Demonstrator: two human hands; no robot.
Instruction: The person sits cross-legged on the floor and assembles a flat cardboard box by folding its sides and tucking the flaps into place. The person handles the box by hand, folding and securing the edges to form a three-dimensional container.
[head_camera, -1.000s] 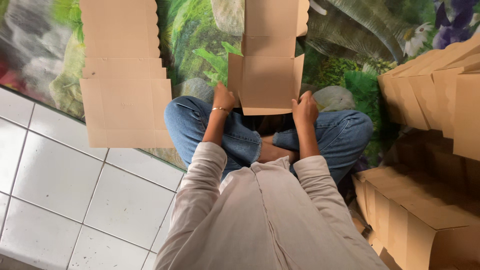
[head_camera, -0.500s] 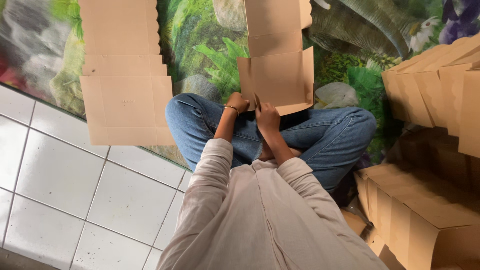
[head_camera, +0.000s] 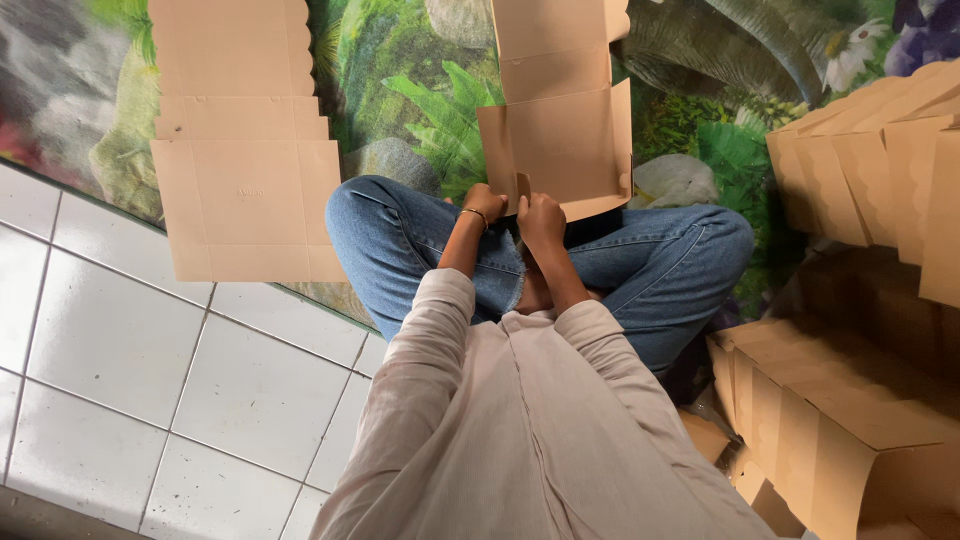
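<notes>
1. White floor tiles (head_camera: 130, 350) are meeting a mat (head_camera: 420, 80) printed with green leaves and flowers, and a person in a pale long-sleeved top and blue jeans is sitting cross-legged where the two join.
2. Both forearms are reaching forward from bent elbows, narrowing to a point over the lap, with the wrists close together.
3. The left hand (head_camera: 484, 203), wearing a thin bracelet at the wrist, is curling its fingers closed over the lower left corner of a part-folded cardboard box (head_camera: 560, 140).
4. The right hand (head_camera: 541, 218) is sitting just beside the left, its fingers also closed, pinching the box's bottom edge.
5. That box is standing up from the lap between the knees, its side flaps raised and its long lid panel lying away over the mat.
6. A flat, unfolded cardboard sheet (head_camera: 240, 150) is lying to the left, half on the mat and half on the tiles, well apart from the hands.
7. Stacks of folded cardboard boxes (head_camera: 870, 180) are leaning at the right, with more (head_camera: 840, 420) piled beside the person's right hip.
</notes>
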